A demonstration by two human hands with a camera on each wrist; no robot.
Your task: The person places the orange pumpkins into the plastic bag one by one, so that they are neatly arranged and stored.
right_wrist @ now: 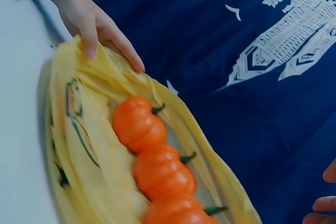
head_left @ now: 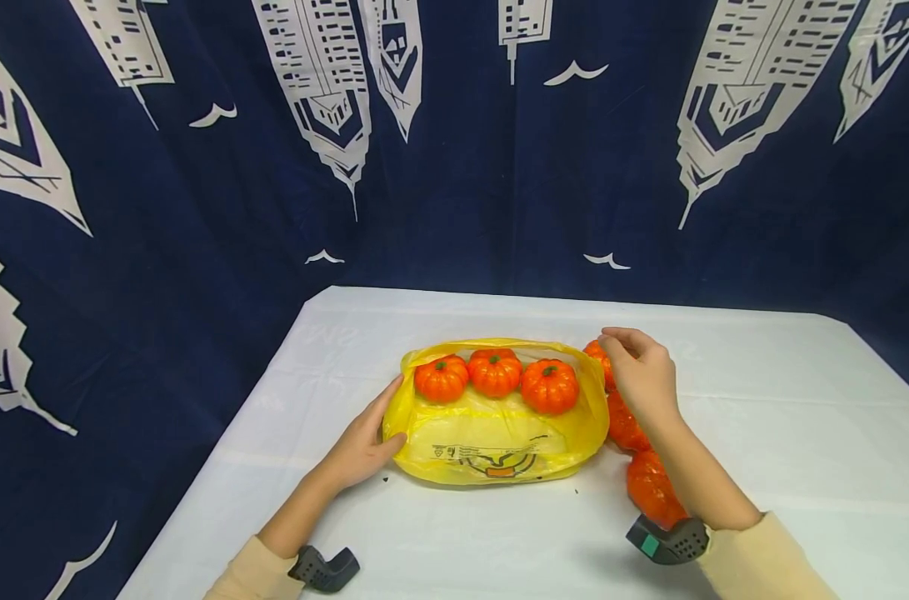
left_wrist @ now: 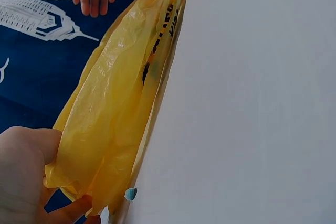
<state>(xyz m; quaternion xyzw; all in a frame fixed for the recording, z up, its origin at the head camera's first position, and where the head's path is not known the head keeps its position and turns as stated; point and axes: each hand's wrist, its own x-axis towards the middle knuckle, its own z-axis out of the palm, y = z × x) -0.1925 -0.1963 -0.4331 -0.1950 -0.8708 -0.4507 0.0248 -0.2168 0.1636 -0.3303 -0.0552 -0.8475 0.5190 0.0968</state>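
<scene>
A yellow plastic bag (head_left: 499,467) lies with its mouth spread wide. In it, along the far side, sit three small orange pumpkins (head_left: 495,372) with green stems. My left hand (head_left: 362,446) holds the bag's left end, thumb on the near side and fingers on the far side; the left wrist view shows the yellow plastic (left_wrist: 113,98) between them. My right hand (head_left: 645,375) is raised above the bag's right end, over more orange pumpkins (head_left: 625,423). Its fingers hang down loosely and hold nothing in the left wrist view. My right forearm partly covers the pumpkins below.
Those loose pumpkins stand in a row on the white tablecloth (head_left: 791,433), close against the bag's right side. Small dark specks lie on the cloth near the bag. A dark blue curtain (head_left: 454,217) with white building prints hangs behind the table.
</scene>
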